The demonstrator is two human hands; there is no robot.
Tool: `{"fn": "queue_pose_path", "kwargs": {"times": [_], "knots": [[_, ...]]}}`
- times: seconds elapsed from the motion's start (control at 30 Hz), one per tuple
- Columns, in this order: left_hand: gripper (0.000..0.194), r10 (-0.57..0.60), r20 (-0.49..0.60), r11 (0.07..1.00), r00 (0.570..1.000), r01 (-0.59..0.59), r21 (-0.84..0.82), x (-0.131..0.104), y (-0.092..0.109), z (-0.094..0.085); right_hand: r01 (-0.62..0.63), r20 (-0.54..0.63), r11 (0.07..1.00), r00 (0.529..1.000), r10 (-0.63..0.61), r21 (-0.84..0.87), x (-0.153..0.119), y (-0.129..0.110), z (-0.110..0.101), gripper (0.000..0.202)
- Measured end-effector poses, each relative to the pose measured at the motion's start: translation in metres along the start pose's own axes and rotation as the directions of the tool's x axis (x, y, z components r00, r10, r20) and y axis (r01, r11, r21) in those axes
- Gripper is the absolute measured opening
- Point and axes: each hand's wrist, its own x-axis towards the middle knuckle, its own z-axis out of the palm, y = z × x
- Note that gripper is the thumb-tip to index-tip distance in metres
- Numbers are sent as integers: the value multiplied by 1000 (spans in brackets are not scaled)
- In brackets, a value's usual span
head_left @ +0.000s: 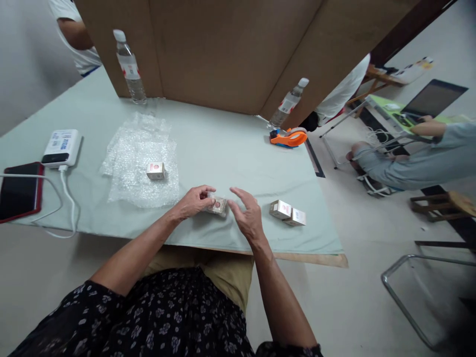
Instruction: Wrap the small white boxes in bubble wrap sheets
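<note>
Gripping a small box (216,204) near the table's (223,148) front edge, the left hand (193,202) is pinching it shut-fingered; the right hand (247,214) is hovering beside it, fingers spread, touching nothing visibly.

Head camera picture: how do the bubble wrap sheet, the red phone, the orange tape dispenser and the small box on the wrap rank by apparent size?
1. Bubble wrap sheet, clearly largest.
2. Red phone.
3. Orange tape dispenser; it sits farther from the camera, so its place against the phone is unsure.
4. Small box, smallest.
</note>
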Motion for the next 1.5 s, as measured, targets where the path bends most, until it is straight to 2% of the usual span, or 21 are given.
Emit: {"fn": "queue_pose_path", "kwargs": {"times": [0.07, 0.2, 0.37, 0.47, 0.6, 0.73, 0.87, 1.0, 1.1, 1.17, 1.23, 1.3, 1.4, 1.5], "knots": [[48, -20, -50, 998, 999, 17, -65, -1, 4, 2, -66, -83, 997, 994, 70, 43, -16, 6, -10, 28], [47, 4, -74, 986, 997, -16, -164, 9, 21, 12, -135, -116, 989, 983, 141, 53, -56, 24, -21, 22], [39, 46, -17, 979, 999, -49, -197, 55, 49, 47, -149, -168, 988, 976, 141, -35, -89, 38, -21, 21], [35, 25, 9, 985, 1000, -24, -170, 96, 64, 78, -131, -178, 988, 977, 115, -80, -95, 40, -19, 21], [30, 11, -23, 999, 1000, -13, -51, 158, 78, 121, -131, -187, 986, 976, 111, -99, -96, 40, -17, 20], [27, -20, -28, 1000, 999, 21, 20, 207, 78, 156, -140, -187, 986, 975, 122, -88, -98, 38, -17, 20], [27, -31, -17, 992, 999, 33, 119, 232, 67, 175, -137, -181, 988, 976, 121, -76, -98, 37, -19, 20], [44, 45, -54, 971, 998, -31, 236, 235, 66, 179, -117, -183, 990, 978, 102, -74, -98, 40, -19, 20], [49, 99, -107, 948, 989, -61, 312, 214, 68, 169, -84, -193, 993, 979, 67, -80, -99, 45, -18, 18], [47, 178, -107, 920, 978, -127, 370, 185, 61, 152, -61, -207, 994, 977, 41, -90, -100, 50, -17, 18], [47, 398, -17, 796, 917, -336, 503, 144, 46, 127, -42, -221, 994, 975, 20, -97, -99, 54, -16, 17], [50, 533, -35, 672, 845, -398, 624, 95, 27, 91, -23, -225, 995, 974, 0, -98, -97, 57, -15, 17], [43, 609, -220, 605, 762, -268, 750, 26, 4, 23, -18, -219, 995, 976, -4, -100, -96, 60, -15, 17], [36, 655, -358, 559, 665, -108, 822, -24, -2, -47, -42, -201, 993, 979, 20, -110, -93, 59, -16, 18]]}}
